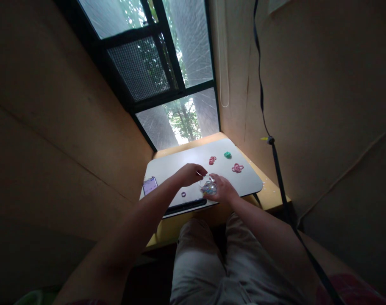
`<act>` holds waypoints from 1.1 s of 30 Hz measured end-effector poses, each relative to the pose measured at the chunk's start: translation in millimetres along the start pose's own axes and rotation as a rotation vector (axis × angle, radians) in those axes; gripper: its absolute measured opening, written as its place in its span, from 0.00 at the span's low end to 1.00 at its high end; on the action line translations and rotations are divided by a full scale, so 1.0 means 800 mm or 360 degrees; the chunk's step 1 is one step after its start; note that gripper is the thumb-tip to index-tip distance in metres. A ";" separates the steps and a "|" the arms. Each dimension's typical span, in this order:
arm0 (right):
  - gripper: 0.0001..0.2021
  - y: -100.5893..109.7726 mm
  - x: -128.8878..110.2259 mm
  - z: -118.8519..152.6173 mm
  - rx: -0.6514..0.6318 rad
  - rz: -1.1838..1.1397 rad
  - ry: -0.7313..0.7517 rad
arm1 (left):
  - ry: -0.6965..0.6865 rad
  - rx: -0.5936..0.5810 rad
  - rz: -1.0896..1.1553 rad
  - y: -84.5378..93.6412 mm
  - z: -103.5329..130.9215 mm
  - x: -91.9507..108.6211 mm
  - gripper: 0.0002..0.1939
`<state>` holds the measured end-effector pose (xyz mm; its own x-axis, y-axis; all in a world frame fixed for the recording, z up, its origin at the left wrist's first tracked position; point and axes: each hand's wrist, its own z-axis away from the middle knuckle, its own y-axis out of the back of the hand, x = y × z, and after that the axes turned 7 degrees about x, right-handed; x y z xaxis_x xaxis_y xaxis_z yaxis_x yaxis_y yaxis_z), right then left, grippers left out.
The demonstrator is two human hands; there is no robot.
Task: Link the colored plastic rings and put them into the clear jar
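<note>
My right hand [223, 189] is wrapped round a clear cup-like container [208, 187], which is tilted with its opening towards my left hand. Small bluish and pale pieces lie inside it, too small to name. Just above the opening is my left hand [191, 174], its fingers bent and drawn together. Whatever may be between those fingertips is too small to make out. A small purple ring-shaped piece [183, 194] lies on the white lap-desk top [173, 163], left of the container.
Pink looped pieces [237, 168], a red looped piece [212, 160] and a green clump [227, 155] lie on the right half of the white top. A phone [150, 185] with a lit screen is at the left edge. A black strap [277, 165] hangs at the right.
</note>
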<state>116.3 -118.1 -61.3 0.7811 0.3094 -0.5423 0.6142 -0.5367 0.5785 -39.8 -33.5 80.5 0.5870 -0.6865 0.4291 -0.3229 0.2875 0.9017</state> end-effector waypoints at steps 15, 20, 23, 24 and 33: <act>0.43 -0.003 0.004 0.001 0.0004 0.0005 -0.0001 | 0.0017 0.0182 0.0417 0.009 0.000 -0.005 0.11; 0.44 -0.006 0.006 0.003 0.0004 -0.0014 -0.0001 | 0.0236 0.0125 -0.0310 0.018 0.026 -0.051 0.13; 0.44 -0.006 0.007 0.003 0.0000 -0.0025 0.0011 | 0.0336 -0.0141 -0.0624 0.005 0.051 -0.077 0.17; 0.43 -0.006 0.007 0.002 0.0000 -0.0022 0.0013 | 0.0352 -0.0178 -0.0683 -0.003 0.059 -0.083 0.19; 0.43 0.001 0.000 0.000 -0.0019 -0.0004 -0.0009 | 0.0341 -0.0004 -0.0824 -0.048 0.080 -0.085 0.12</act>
<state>116.7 -118.7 -60.8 0.7791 0.3060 -0.5471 0.6172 -0.5268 0.5844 -114.9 -40.4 13.5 0.8063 -0.5875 -0.0686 0.0492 -0.0490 0.9976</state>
